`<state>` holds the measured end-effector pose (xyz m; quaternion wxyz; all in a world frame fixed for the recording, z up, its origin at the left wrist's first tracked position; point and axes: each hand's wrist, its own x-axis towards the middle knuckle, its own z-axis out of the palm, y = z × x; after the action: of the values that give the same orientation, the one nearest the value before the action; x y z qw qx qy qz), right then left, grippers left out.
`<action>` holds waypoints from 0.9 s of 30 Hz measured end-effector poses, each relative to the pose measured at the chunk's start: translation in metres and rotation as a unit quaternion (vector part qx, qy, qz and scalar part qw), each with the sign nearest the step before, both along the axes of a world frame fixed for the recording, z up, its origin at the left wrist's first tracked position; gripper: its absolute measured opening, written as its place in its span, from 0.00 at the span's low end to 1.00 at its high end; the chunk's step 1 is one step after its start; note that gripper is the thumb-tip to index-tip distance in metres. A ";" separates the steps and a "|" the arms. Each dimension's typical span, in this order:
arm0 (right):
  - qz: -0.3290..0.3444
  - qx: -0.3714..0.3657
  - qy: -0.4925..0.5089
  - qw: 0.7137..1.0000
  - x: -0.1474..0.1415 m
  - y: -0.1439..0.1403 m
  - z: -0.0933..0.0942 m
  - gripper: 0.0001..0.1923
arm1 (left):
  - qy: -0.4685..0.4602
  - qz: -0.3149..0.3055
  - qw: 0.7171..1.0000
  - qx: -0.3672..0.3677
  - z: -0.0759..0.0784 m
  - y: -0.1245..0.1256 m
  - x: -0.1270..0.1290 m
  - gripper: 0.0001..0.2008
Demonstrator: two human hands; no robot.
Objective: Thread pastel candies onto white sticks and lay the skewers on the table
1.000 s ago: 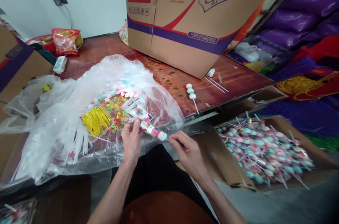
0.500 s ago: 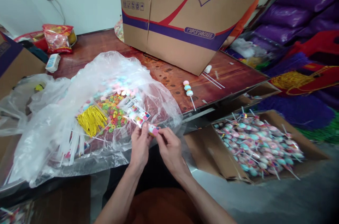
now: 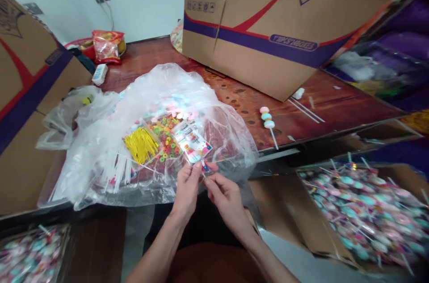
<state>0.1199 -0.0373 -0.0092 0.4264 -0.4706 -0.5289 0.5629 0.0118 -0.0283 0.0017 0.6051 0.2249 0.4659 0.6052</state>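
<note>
A lollipop in a clear printed wrapper slants up from my hands, its pastel candy showing through. My left hand pinches the gathered lower end of the wrapper between thumb and fingers. Just below, my right hand is closed with thumb and forefinger at the thin white stick; the fingertips partly hide what they grip. Beyond the hands, gold twist ties, colourful ring candies and white sticks lie on a clear plastic sheet.
An unwrapped lollipop and loose sticks lie on the wooden table. A large carton stands behind, another carton at left. Boxes of wrapped lollipops sit lower right and lower left. A red snack bag is at the back.
The view has swung left, so things appear further right. My right hand has moved from the side of the wrapper's lower end down to the stick. My left hand keeps its pinch.
</note>
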 end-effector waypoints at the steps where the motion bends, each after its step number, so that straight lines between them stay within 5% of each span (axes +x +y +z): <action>1: 0.003 -0.002 0.004 1.000 -0.004 0.000 0.000 0.19 | 0.005 -0.002 1.000 0.004 0.001 -0.001 -0.003 0.16; 8: 0.061 -0.008 0.013 0.998 -0.033 0.012 0.017 0.16 | -0.008 0.041 0.999 0.024 0.013 -0.011 -0.027 0.18; 12: 0.083 -0.093 0.122 0.985 -0.064 0.019 0.030 0.22 | -0.013 0.076 0.996 0.045 0.024 -0.022 -0.047 0.16; 15: 0.204 -0.120 0.119 0.964 -0.085 0.026 0.043 0.22 | -0.059 0.116 0.989 0.070 0.035 -0.032 -0.072 0.16; 18: 0.312 0.053 -0.063 0.946 -0.107 0.042 0.057 0.19 | -0.078 0.204 0.971 0.097 0.040 -0.041 -0.102 0.17; 21: 0.236 0.251 -0.310 0.886 -0.139 0.062 0.062 0.12 | -0.050 0.304 0.943 0.124 0.038 -0.049 -0.130 0.13; 23: 0.201 0.281 -0.435 0.831 -0.164 0.074 0.060 0.08 | -0.037 0.322 0.939 0.116 0.034 -0.053 -0.143 0.11; 27: 0.257 0.231 -0.547 0.763 -0.203 0.086 0.050 0.09 | -0.042 0.298 0.950 0.086 0.024 -0.057 -0.151 0.10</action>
<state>-0.0833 0.0488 0.0410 0.0002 -0.4324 -0.8874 0.1599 -0.1392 -0.0854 0.0253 0.3946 0.1012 0.4323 0.8044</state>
